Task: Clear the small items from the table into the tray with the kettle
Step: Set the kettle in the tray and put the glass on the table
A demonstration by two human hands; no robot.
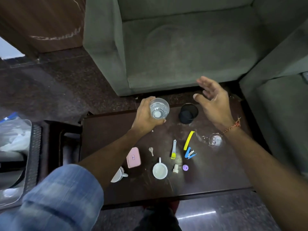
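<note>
Left hand (146, 114) grips clear glass tumbler (159, 108); right hand (213, 100) spread wide, empty. Tray (31, 157) at 9 o'clock off table (106, 130); left hand nearer.

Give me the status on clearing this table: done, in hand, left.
Done: nothing shows as moved; no kettle tray is clearly in view.

In hand: the left hand grips a clear drinking glass. The right hand hangs open above a black round cup.

Left on the dark wooden table: pink box, small key, nail clipper, yellow clip, blue stapler, two white cups, purple cap, lying glass.
</note>
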